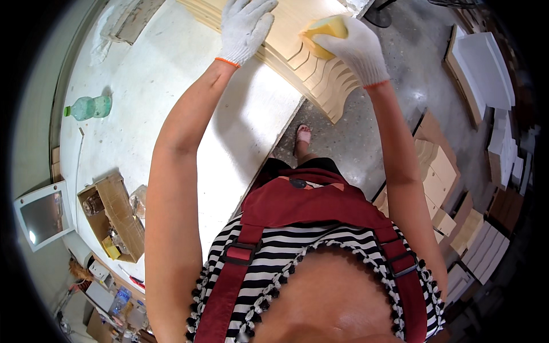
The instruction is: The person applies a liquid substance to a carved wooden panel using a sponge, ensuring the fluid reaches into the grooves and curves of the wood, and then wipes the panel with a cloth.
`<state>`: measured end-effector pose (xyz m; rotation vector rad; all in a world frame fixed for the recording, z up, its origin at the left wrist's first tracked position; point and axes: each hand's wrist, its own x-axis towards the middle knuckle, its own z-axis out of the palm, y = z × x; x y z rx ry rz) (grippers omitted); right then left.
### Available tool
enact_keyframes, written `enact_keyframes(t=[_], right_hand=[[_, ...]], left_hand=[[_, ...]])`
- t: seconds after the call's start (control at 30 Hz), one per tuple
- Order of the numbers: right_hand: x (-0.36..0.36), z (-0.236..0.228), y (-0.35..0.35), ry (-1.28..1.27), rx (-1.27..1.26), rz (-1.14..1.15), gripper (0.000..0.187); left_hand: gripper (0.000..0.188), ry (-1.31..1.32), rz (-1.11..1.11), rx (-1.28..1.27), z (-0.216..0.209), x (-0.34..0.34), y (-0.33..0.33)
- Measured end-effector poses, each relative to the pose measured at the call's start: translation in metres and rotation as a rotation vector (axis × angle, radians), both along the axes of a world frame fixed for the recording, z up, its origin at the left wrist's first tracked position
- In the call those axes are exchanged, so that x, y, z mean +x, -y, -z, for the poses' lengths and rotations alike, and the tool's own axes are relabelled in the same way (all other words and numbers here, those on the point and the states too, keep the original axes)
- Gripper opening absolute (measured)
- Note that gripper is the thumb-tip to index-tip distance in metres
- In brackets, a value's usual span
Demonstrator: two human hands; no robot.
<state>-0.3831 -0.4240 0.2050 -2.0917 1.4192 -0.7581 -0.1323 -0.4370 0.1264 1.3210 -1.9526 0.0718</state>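
Observation:
Both my hands wear white knit gloves with orange cuffs. My left hand (245, 31) lies with its fingers stretched out on a stack of pale wooden panels (321, 90), near the stack's left side. My right hand (361, 52) is closed around a yellow sponge (330, 30). The sponge touches the panels near their curved, wavy ends. These wavy ends jut past the edge of the white table (229, 154) over the floor. The top of the left hand and the far part of the stack are cut off by the picture's upper rim.
On the table stand a green plastic bottle (91, 107) and a cardboard box (117, 220) holding small items. A white-framed panel (44, 216) leans at far left. White boards (483, 68) and wooden panels (437, 171) stand on the concrete floor (357, 128) to the right.

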Motion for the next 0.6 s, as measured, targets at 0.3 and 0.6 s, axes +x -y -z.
enact_keyframes(t=[0.3, 0.6], right_hand=[[0.03, 0.008, -0.059, -0.117, -0.063, -0.177, 0.042], [0.027, 0.006, -0.067, -0.055, -0.364, -0.088, 0.039]], left_hand=[[0.033, 0.009, 0.029, -0.081, 0.002, 0.007, 0.008], [0.031, -0.003, 0.094, -0.17, -0.001, 0.0, 0.012]])
